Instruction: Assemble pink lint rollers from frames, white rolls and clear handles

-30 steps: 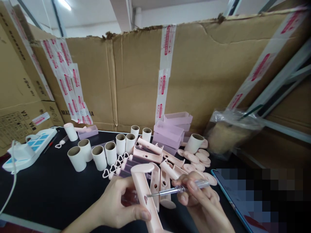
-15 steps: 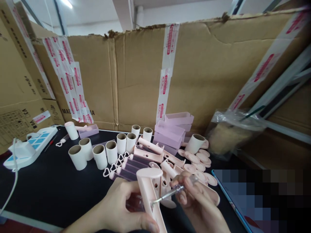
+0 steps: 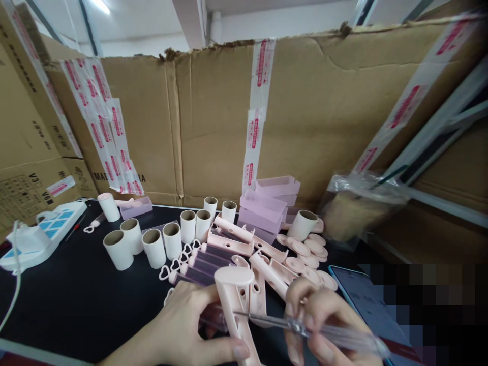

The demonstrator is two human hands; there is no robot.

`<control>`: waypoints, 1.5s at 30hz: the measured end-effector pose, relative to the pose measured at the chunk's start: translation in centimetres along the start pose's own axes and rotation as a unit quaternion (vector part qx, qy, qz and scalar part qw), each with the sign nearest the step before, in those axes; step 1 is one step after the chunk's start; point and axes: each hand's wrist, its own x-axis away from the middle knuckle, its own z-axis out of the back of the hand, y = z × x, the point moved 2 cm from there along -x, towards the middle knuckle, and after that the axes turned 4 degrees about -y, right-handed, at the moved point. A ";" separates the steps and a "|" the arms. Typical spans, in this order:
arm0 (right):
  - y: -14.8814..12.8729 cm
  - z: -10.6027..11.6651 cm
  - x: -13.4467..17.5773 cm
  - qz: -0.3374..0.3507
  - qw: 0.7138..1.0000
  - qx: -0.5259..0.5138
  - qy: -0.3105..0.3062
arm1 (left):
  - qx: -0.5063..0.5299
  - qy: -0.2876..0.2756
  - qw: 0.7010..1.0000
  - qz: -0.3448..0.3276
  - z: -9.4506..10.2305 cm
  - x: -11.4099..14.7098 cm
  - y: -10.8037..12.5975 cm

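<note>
My left hand [image 3: 186, 325] is clamped on a pink plastic frame [image 3: 226, 305], tilted, at six o'clock in my view. My right hand [image 3: 320, 315], at five o'clock, grips a clear-handled screwdriver [image 3: 297, 328], its tip toward nine o'clock, at the frame. From the frame, pink discs [image 3: 300, 247] lie at two o'clock on the black surface [image 3: 68, 305].

Before you, a brown cardboard partition [image 3: 213, 117] banded with red-and-white packing tape [image 3: 252, 132] rises behind the black desk [image 3: 72, 300]; a printed cardboard panel [image 3: 23, 117] flanks your left and grey metal framing [image 3: 438, 124] slants at your right, while a tube light [image 3: 100, 6] glows on the pale ceiling [image 3: 141, 18] beyond.
</note>
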 end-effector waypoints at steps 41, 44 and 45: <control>1.7 -1.2 -0.2 -0.230 0.962 -0.130 0.063 | -0.001 -0.066 0.997 0.027 -0.7 0.6 0.4; 2.4 -1.3 0.0 -0.227 0.965 -0.122 0.051 | 0.025 -0.059 0.996 0.056 -0.8 0.9 -0.1; 2.8 -1.4 0.0 -0.227 0.964 -0.129 0.053 | 0.045 -0.067 0.995 0.054 -0.9 0.9 -0.1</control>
